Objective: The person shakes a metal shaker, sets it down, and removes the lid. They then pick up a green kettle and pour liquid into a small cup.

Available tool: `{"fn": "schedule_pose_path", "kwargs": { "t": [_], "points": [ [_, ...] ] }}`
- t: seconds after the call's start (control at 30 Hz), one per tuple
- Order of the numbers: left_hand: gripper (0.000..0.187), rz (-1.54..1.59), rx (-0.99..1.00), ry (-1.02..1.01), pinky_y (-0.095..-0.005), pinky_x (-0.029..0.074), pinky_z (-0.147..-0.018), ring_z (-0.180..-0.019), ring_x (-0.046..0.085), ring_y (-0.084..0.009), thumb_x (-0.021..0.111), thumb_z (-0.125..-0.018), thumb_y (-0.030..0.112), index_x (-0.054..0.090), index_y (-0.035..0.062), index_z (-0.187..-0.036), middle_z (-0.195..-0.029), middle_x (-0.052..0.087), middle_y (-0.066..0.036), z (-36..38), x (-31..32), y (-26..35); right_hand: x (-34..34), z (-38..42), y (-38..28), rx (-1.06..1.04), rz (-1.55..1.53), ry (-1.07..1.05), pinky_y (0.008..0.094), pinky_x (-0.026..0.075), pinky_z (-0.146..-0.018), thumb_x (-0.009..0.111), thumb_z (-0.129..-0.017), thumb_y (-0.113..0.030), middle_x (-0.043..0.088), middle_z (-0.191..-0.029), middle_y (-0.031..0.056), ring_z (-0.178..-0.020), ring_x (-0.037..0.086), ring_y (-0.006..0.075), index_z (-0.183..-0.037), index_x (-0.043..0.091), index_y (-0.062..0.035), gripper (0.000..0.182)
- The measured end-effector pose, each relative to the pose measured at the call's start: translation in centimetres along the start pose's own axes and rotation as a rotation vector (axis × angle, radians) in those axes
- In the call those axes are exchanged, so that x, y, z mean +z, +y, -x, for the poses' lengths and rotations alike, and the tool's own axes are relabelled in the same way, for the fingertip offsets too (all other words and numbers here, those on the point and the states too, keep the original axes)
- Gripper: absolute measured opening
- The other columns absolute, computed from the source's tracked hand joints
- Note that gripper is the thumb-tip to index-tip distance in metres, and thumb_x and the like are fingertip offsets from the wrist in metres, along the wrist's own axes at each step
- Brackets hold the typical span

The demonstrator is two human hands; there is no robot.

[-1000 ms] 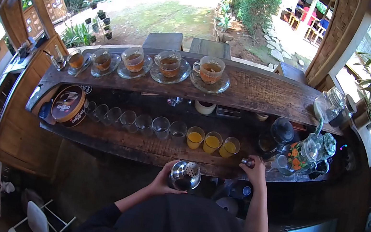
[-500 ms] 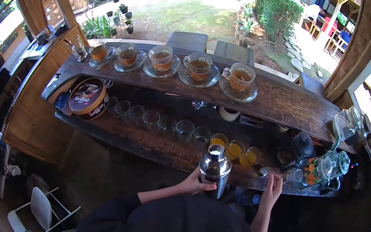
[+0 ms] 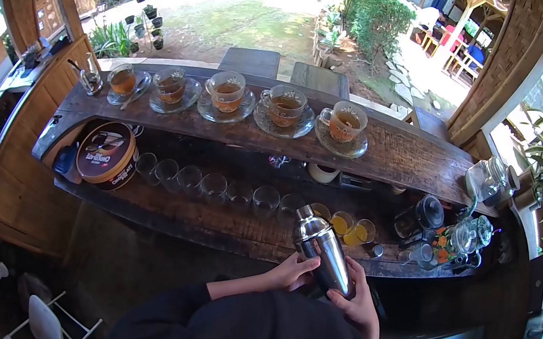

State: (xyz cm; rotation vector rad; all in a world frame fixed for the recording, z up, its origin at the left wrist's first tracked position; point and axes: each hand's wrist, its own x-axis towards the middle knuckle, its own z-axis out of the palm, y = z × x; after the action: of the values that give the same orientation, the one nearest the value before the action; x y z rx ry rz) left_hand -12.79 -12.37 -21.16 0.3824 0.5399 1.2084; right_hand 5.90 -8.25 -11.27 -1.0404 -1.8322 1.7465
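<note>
A shiny metal cocktail shaker (image 3: 328, 251) is held between both my hands, tilted with its narrow top toward the upper left. My left hand (image 3: 295, 273) wraps its left side. My right hand (image 3: 358, 295) grips the lower right end, fingers around the body. Just beyond the shaker stand glasses with orange-yellow liquid, such as this glass (image 3: 362, 233); one is partly hidden behind the shaker. A small metal piece (image 3: 378, 251) sits on the lower counter (image 3: 261, 233) to the right of those glasses.
Several clear glasses (image 3: 213, 186) line the lower counter beside a round chocolate tub (image 3: 105, 154). Filled glass cups on saucers (image 3: 283, 124) stand along the upper shelf (image 3: 407, 145). To the right are a flowered glass pitcher (image 3: 444, 246), a dark-lidded vessel (image 3: 424, 216) and a glass jar (image 3: 488, 179).
My right hand has left the spot by the small metal piece and taken hold of the shaker's lower end. The shaker has gone from upright to tilted leftward. The camera view has shifted.
</note>
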Motion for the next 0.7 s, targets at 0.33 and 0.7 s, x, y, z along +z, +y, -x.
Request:
{"fn": "schedule_pose_path", "kwargs": {
  "t": [0.33, 0.7],
  "points": [
    [0.047, 0.088, 0.011, -0.078, -0.0387, 0.036, -0.101, -0.117, 0.046, -0.0201, 0.044, -0.096, 0.035, 0.035, 0.0046, -0.13, -0.126, 0.046, -0.012, 0.0, 1.1, 1.7, 2.2, -0.1, -1.6, -0.072, 0.155, 0.266, 0.0354, 0.035, -0.099, 0.072, -0.07, -0.027, 0.05, -0.123, 0.0188, -0.116, 0.047, 0.025, -0.132, 0.037, 0.0004, 0.076],
    [0.058, 0.206, -0.06, -0.081, -0.0414, 0.037, -0.101, -0.12, 0.045, -0.0188, 0.052, -0.089, 0.047, 0.035, 0.013, -0.133, -0.128, 0.047, -0.005, 0.2, 2.0, 3.2, 2.9, -1.3, -3.0, -0.238, 0.37, 0.415, 0.0337, 0.04, -0.092, 0.066, -0.072, -0.019, 0.057, -0.107, 0.0162, -0.102, 0.055, 0.0226, -0.12, 0.044, 0.0009, 0.056]
  ]
}}
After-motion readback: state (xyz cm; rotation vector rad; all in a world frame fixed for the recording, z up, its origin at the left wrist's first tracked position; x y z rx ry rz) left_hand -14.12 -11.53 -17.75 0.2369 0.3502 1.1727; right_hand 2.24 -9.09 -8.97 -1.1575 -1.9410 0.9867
